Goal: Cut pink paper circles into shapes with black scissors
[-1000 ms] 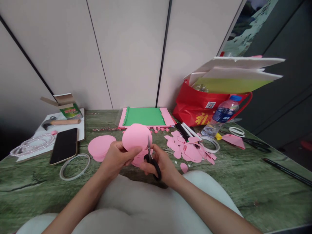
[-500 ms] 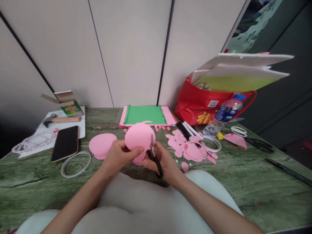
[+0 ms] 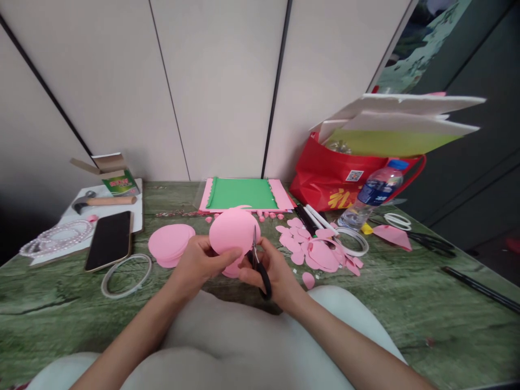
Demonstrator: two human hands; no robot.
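Note:
My left hand [image 3: 205, 262] pinches a round piece of pink paper [image 3: 232, 230] by its lower edge, thumb in front and fingers behind. Black-handled scissors [image 3: 263, 279] sit in my right hand [image 3: 280, 279], their blades pointing up at the paper's right side. A thin pink offcut curls along the top and right of the disc. More pink paper shows below the disc, partly hidden by my left thumb. To the left lies a stack of pink paper circles [image 3: 168, 245]; on the right is a pile of pink petal-shaped cutouts [image 3: 320, 253].
Left are a phone [image 3: 109, 241], tape roll [image 3: 127, 276], hammer [image 3: 108, 201] and bead strings [image 3: 57, 238]. Green and pink sheets [image 3: 244, 193] lie at the back. Right stand a red bag [image 3: 312, 173] and water bottle [image 3: 371, 195]; another pair of scissors [image 3: 433, 242] lies beyond.
The whole view has shifted very slightly. Both hands keep their hold on the paper and scissors, with the blades at nearly the same place on the disc's right edge.

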